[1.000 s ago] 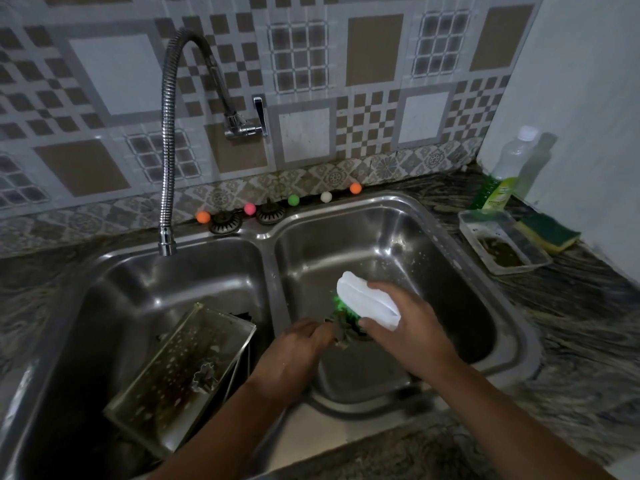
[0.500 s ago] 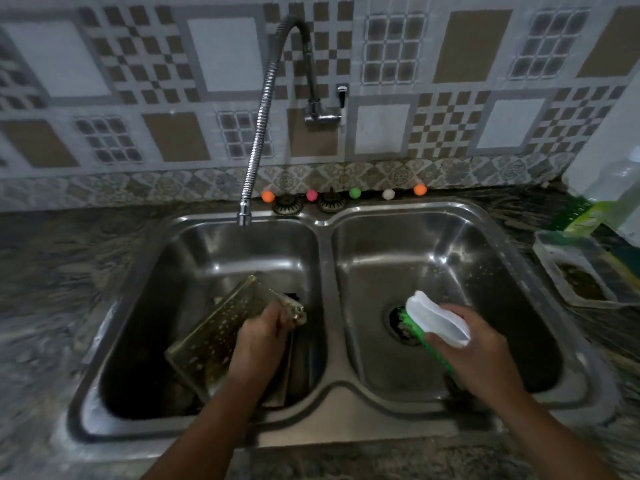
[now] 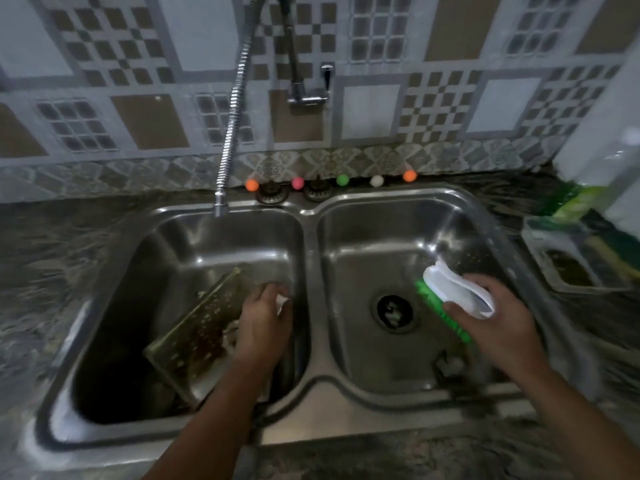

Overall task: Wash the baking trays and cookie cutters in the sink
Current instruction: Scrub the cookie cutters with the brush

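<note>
Double-bowl stainless steel sink [image 3: 313,393] set in a dark mottled stone counter [image 3: 52,258]. L bowl: rectangular metal baking tray [image 3: 204,327], speckled w/ residue, propped tilted, its lower end down in the bowl. Left hand [image 3: 265,323] sits at the tray's right edge, fingers curled round a small pale item — too blurred to say what it is. R bowl: round drain strainer [image 3: 394,311] at centre; a small dark object [image 3: 448,365] lies on the bowl floor near the front wall, identity unclear. Right hand [image 3: 498,323] grips a white-handled scrub brush w/ green bristles [image 3: 457,296], held above the R bowl, bristles facing down-left, apart from the tray. Flexible coiled chrome tap [image 3: 235,112] hangs from the patterned tile wall, nozzle over the L bowl's back rim. Along the back ledge — five small coloured balls [image 3: 343,180] in orange, pink, green, white, orange. R counter: clear plastic tub [image 3: 571,268], green-and-yellow sponge [image 3: 613,247], clear bottle of green liquid [image 3: 575,199], blurred.
</note>
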